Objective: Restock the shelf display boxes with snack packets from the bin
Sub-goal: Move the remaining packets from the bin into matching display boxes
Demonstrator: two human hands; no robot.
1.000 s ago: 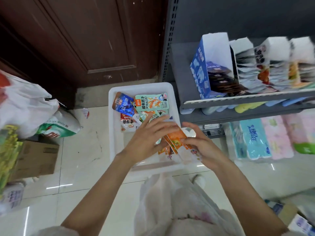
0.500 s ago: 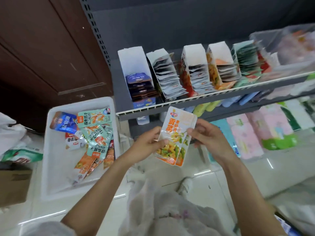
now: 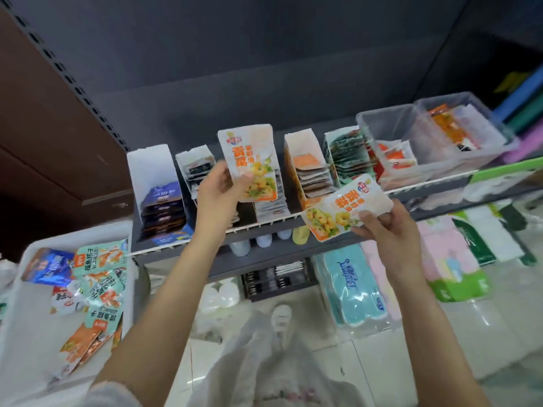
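Note:
My left hand (image 3: pixel 219 193) holds a white-and-orange snack packet (image 3: pixel 249 160) upright in front of the third display box (image 3: pixel 269 198) on the grey shelf (image 3: pixel 293 223). A second matching packet (image 3: pixel 346 207) lies tilted in my right hand (image 3: pixel 385 227), just below the shelf's front rail. Several open display boxes stand in a row on the shelf, among them a white one with dark blue packets (image 3: pixel 160 198) and an orange one (image 3: pixel 308 168). The white bin (image 3: pixel 26 333) sits on the floor at lower left, with several loose packets (image 3: pixel 97 280) inside.
Two clear plastic tubs (image 3: pixel 435 136) with packets stand at the shelf's right end. Tissue packs (image 3: pixel 352 286) and pink and green packs (image 3: pixel 452 259) fill the floor level below the shelf. A dark wooden door (image 3: pixel 44 127) stands at the left. A white plastic bag (image 3: pixel 264 362) hangs below me.
Both hands rose from the bin to the shelf. The packets held together half a second ago are now split, one in each hand, and the view has turned to the shelf.

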